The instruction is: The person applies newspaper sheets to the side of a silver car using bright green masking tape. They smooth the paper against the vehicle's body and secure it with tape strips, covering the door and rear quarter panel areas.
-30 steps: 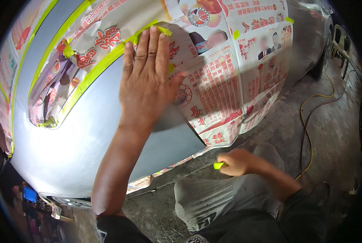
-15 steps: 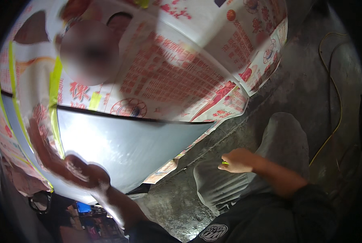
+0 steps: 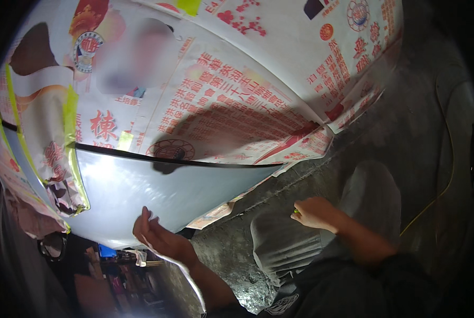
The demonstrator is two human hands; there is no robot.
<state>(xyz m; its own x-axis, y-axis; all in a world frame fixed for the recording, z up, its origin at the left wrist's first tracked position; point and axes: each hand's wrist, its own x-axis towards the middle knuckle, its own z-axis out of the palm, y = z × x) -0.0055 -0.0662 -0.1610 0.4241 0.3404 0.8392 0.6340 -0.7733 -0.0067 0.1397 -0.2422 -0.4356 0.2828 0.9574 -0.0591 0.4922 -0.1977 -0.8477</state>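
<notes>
A smooth grey panel [image 3: 173, 188], like a piece of vehicle bodywork, curves across the left and middle of the view, with a dark strip along its upper edge. My left hand [image 3: 162, 238] is at the panel's lower edge, fingers stretched upward and holding nothing visible. I cannot tell whether the fingertips touch the surface. One edge of that hand and forearm is brightly lit. Over my knee, my right hand [image 3: 321, 213] is closed round a small yellow-green thing [image 3: 297, 211], mostly hidden by the fingers.
White sheeting printed in red [image 3: 215, 100] covers the surface above the panel, held by yellow-green tape [image 3: 71, 122]. A yellow cable [image 3: 433, 199] crosses the concrete floor [image 3: 215, 265] at right. Cluttered items, one blue [image 3: 107, 251], lie at lower left.
My left hand has moved right from the panel's left part, and its fingers now point up. A dark shadow shows on the sheeting. My right hand stays closed in nearly the same place.
</notes>
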